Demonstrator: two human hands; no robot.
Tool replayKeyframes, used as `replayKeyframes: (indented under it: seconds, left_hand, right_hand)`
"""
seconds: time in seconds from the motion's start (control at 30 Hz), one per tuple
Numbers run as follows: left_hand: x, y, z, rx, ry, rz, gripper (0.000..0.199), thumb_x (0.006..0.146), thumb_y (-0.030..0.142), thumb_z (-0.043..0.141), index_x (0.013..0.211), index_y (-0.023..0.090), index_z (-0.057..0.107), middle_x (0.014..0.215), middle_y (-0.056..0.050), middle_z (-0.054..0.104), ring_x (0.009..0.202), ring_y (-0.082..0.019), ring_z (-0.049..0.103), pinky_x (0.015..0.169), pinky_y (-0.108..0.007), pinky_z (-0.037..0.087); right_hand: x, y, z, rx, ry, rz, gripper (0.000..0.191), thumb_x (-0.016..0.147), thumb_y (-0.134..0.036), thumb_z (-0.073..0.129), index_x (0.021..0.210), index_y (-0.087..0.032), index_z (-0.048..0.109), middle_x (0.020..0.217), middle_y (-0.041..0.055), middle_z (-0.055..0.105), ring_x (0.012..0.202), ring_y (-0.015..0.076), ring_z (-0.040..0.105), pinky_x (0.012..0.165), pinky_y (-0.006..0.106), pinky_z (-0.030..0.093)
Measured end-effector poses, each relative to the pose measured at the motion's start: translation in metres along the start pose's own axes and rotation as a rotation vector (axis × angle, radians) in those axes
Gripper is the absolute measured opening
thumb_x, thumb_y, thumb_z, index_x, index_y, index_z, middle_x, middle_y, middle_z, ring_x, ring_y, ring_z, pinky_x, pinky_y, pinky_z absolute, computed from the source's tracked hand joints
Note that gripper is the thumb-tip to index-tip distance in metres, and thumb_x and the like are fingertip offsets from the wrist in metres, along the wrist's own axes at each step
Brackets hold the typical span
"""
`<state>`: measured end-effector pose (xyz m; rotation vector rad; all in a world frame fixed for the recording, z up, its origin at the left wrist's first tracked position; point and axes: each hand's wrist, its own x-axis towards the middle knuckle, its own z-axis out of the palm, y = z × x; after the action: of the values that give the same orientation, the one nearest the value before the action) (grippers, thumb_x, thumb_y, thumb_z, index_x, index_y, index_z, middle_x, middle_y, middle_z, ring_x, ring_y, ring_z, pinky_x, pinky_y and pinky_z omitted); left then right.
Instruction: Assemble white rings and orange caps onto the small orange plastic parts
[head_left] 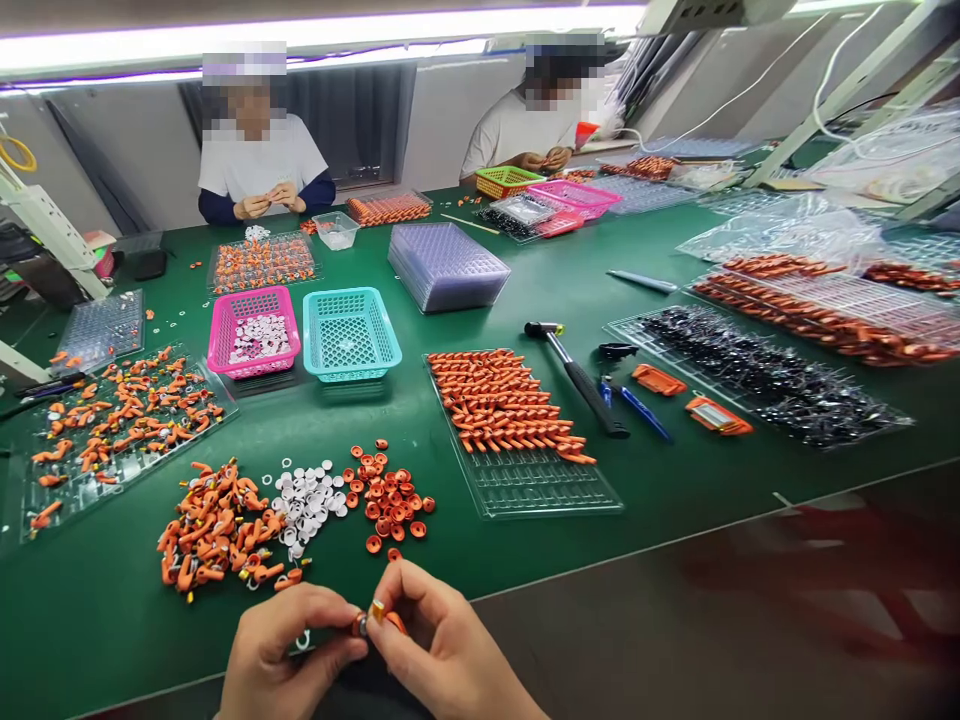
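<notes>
My left hand (281, 645) pinches a small round part, orange and grey, between thumb and forefinger at the table's front edge. Close against it, my right hand (450, 640) grips an orange handle piece with a brass-coloured tip (378, 609); the fingers hide much of both, and I cannot tell whether they are joined. Just beyond my hands lie three loose heaps: bent orange handle pieces (217, 530), white discs (306, 500) and orange cup-shaped caps (390, 495). A white ring (303, 640) shows by my left hand.
Further off stand a pink basket (217, 350) with white pieces and a turquoise basket (352, 372). Right are a tray of orange parts (510, 400), a hammer (577, 380), blue-handled pliers (637, 410) and black parts (750, 370). Two people work across the green table (675, 470).
</notes>
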<state>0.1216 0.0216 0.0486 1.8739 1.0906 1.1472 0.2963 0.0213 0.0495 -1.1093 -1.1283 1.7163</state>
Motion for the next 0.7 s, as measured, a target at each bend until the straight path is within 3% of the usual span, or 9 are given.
replayKeyframes:
  seconds: [0.33, 0.7]
  left_hand:
    - [-0.01, -0.004, 0.004, -0.06, 0.048, 0.015, 0.018, 0.08, 0.01, 0.074, 0.091, 0.023, 0.071, 0.077, -0.001, 0.076, 0.066, -0.017, 0.073, 0.062, -0.02, 0.059]
    - [-0.004, 0.002, -0.003, 0.093, -0.026, 0.072, 0.016, 0.082, 0.015, 0.074, 0.094, 0.023, 0.069, 0.077, 0.001, 0.076, 0.066, -0.014, 0.073, 0.065, -0.016, 0.058]
  right_hand:
    - [-0.005, 0.019, 0.012, 0.154, 0.037, -0.026, 0.048, 0.08, -0.066, 0.063, 0.076, -0.021, 0.047, 0.062, -0.0061, 0.043, 0.055, 0.0105, 0.039, 0.055, 0.023, 0.035]
    - [-0.003, -0.002, -0.003, -0.005, -0.062, -0.005, 0.041, 0.083, -0.057, 0.064, 0.077, -0.019, 0.048, 0.066, -0.0047, 0.046, 0.059, 0.0109, 0.039, 0.056, 0.024, 0.033]
